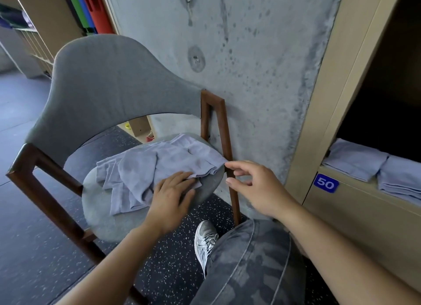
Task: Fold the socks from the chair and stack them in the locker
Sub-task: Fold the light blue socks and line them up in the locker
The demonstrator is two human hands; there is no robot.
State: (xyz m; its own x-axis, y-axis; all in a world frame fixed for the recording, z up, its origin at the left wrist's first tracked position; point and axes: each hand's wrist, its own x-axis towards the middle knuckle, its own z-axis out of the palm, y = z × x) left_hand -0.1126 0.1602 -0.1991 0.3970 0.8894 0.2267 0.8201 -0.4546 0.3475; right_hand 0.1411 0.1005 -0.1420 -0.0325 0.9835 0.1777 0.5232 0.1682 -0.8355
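The left hand (pixel 169 196) presses flat on the socks (pixel 155 168) on the chair (pixel 102 215) — their long axis runs left to right — while the right hand (pixel 255 188), fingers loosely spread and empty, hovers just right of their right end.

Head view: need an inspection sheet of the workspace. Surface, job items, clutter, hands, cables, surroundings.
Surface: grey padded chair seat, wooden frame, set against a concrete wall.
Job's things: loose pile of pale socks unfolded on the seat; folded socks already lying in the open locker above the label 50.
Clutter: nothing seen on the seat besides the socks.
Grippers: left hand rests flat on the near edge of the pile; right hand hovers open beside the pile's right end, holding nothing.
Cables: nothing seen.
Surroundings: speckled dark floor, person's sneaker near the chair, shelving at far left.
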